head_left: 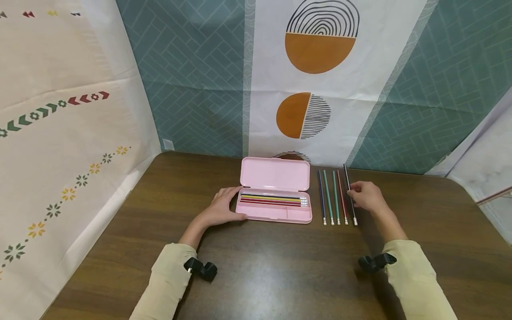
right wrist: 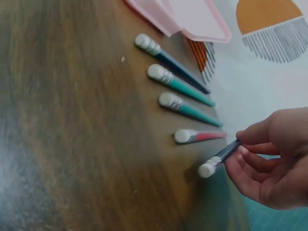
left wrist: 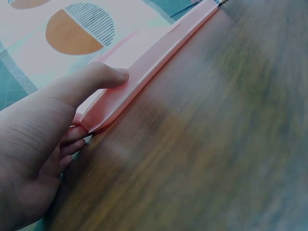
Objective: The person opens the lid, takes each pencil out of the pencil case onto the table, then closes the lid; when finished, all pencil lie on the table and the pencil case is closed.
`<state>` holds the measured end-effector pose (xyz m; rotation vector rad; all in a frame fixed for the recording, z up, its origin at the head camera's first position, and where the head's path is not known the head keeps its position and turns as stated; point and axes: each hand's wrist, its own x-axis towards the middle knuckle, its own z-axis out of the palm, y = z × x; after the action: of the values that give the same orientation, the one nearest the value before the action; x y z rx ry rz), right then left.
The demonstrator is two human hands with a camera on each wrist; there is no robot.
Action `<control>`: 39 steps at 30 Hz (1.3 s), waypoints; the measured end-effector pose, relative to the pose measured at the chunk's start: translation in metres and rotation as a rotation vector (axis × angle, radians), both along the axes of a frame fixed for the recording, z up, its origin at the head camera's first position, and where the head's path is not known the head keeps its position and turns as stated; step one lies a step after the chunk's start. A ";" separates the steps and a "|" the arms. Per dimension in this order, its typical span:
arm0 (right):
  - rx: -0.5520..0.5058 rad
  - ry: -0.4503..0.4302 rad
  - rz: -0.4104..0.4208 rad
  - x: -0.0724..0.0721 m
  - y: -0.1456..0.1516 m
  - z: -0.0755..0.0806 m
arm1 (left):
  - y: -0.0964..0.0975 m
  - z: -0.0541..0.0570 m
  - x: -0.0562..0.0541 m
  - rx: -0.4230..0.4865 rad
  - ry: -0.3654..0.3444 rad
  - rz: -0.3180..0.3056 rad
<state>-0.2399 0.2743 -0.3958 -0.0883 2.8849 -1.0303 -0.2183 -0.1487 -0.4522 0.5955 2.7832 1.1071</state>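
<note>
A pink pencil case [head_left: 256, 217] lies with its lid [head_left: 275, 173] raised at the back. My left hand [head_left: 220, 208] holds the case's left end, thumb on the front wall and fingers around the far side, as the left wrist view shows. Inside, several pencils [head_left: 272, 201], dark, yellow and red, lie lengthwise, erasers to the right. My right hand [head_left: 367, 195] pinches a dark pencil [right wrist: 226, 152] between thumb and fingers, its white eraser towards me. To its left stretch a red pencil [head_left: 342, 195], two green pencils [head_left: 328, 195] and a dark blue pencil [head_left: 321, 195], side by side.
The brown wooden table [head_left: 256, 266] ends at a patterned cloth backdrop [head_left: 196, 89] just behind the case and pencils. A pale cloth [head_left: 60, 146] hangs along the left side. Black wrist cameras [head_left: 202, 269] sit on both cuffs.
</note>
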 end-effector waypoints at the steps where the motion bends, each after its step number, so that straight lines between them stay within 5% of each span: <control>1: 0.007 -0.003 -0.005 0.000 0.001 -0.002 | 0.000 0.000 0.000 0.000 0.001 -0.001; 12: 0.196 0.107 -0.043 0.001 0.001 -0.013 | 0.000 0.001 0.001 0.006 0.004 0.002; 34: 0.216 0.074 -0.083 0.000 -0.002 -0.013 | -0.001 -0.001 0.000 0.018 0.005 -0.002; 39: 0.220 0.133 -0.071 0.002 -0.012 -0.007 | -0.001 -0.004 -0.002 0.009 0.007 -0.003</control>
<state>-0.2376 0.2618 -0.4030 -0.0429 3.1212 -0.7364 -0.2201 -0.1497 -0.4562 0.6062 2.7834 1.1202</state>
